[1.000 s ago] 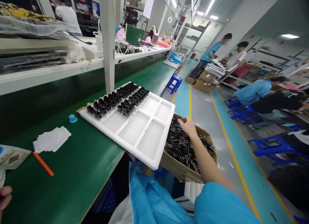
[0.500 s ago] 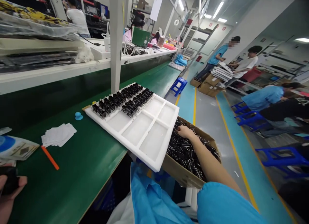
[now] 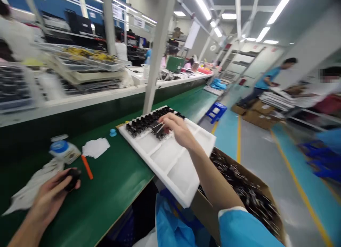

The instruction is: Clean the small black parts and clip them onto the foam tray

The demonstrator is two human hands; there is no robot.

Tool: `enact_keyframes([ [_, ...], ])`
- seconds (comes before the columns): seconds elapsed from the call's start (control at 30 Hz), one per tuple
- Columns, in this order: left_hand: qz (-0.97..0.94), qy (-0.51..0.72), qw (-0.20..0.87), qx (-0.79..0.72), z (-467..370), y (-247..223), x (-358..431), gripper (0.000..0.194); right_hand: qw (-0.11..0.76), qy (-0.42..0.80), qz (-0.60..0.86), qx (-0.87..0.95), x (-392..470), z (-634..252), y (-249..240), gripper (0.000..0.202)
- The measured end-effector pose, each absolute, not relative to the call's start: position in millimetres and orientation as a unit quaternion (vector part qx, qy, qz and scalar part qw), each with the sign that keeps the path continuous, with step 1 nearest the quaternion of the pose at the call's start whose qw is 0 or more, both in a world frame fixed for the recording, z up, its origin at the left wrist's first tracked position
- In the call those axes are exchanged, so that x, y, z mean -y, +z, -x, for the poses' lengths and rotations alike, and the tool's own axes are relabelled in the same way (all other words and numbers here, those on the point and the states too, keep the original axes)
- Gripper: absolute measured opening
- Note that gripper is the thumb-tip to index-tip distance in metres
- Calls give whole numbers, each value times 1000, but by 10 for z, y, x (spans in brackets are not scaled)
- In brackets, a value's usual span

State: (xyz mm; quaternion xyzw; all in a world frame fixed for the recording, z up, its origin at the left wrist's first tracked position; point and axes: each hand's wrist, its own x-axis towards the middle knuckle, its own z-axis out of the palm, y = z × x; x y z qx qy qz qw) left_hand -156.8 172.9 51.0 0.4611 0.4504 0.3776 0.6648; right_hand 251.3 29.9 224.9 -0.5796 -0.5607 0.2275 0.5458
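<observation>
My right hand (image 3: 177, 128) pinches a black binder clip (image 3: 157, 128) by its silver wire handles, over the white foam tray (image 3: 166, 176). Rows of black binder clips (image 3: 144, 122) fill the tray's far compartments, while the nearer ones show bare white. At the left, my left hand (image 3: 54, 190) is closed around a small dark rounded object (image 3: 72, 179) whose kind I cannot make out. Below my right forearm stands a cardboard box (image 3: 266, 190) with many loose black clips (image 3: 245, 183) in it.
White paper slips (image 3: 96, 147), an orange stick-like tool (image 3: 87, 167), a blue knob (image 3: 113, 132), a pouch with a blue label (image 3: 64, 150) and a white glove (image 3: 37, 186) lie on the green bench (image 3: 119, 190). A metal post (image 3: 157, 55) rises behind the tray. People work farther off.
My right hand has come up out of the box to the tray with a binder clip in it. The view has swung left, bringing my left hand and its dark object fully into sight.
</observation>
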Motion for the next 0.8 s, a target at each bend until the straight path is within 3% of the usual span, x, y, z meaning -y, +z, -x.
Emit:
enact_keyframes([
  [0.13, -506, 390, 682, -354, 1523, 691, -1560, 46, 533, 314, 481, 621, -1149, -1282, 1744, 33],
  [0.33, -452, 504, 644, -356, 1623, 677, -1578, 47, 638, 283, 421, 579, -1535, 19, 914, 31],
  [0.57, -524, 531, 537, -394, 1603, 609, -1578, 38, 669, 348, 392, 527, -1617, 146, 669, 30],
  [0.7, -633, 523, 382, -425, 1542, 598, -1522, 22, 610, 433, 472, 467, -1805, 99, 691, 43],
  [0.8, -667, 514, 328, -428, 1501, 601, -1478, 19, 571, 464, 502, 455, -1915, 56, 681, 55],
])
